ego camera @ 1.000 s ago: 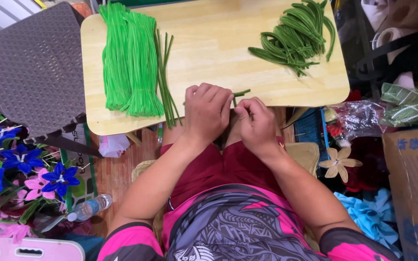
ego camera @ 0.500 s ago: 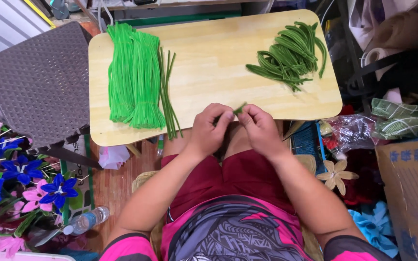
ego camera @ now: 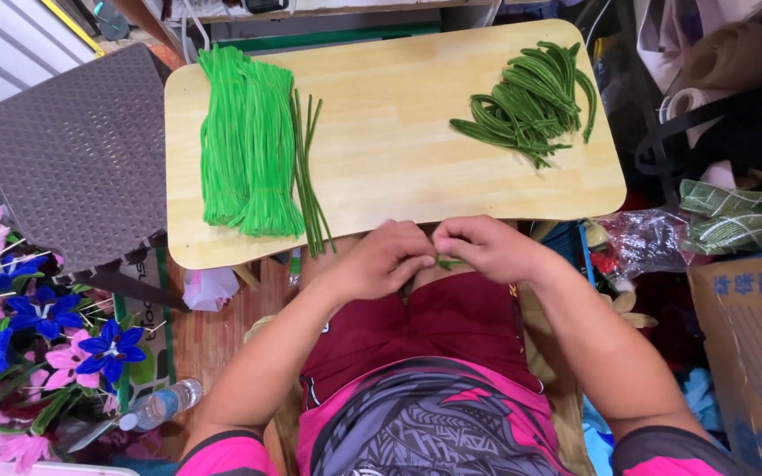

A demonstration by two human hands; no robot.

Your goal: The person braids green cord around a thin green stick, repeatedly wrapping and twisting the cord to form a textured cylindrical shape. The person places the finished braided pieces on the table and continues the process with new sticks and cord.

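Both hands were closed in a pinch on one short dark green stem, the left hand gripping it from one side and the right hand from the other, fingertips nearly touching over the lap. Only a small bit of the stem showed between them; it seemed to lie crosswise, running from hand to hand, though its full length was hidden. Neither hand was clearly nearer to it; they shared it evenly.

The hands sat just off the near edge of the wooden table, over the maroon shirt, with free room below and to both sides.

On the table, toward its left end, a few loose dark green stems lay lengthwise, their tips hanging over the near edge, close to the left hand. Just beyond them lay the thick bundle of bright green stems, long axis pointing away from the person. At the far right end, well apart from the hands, rested a heap of curved dark green pieces. The middle of the table between the piles was bare wood.
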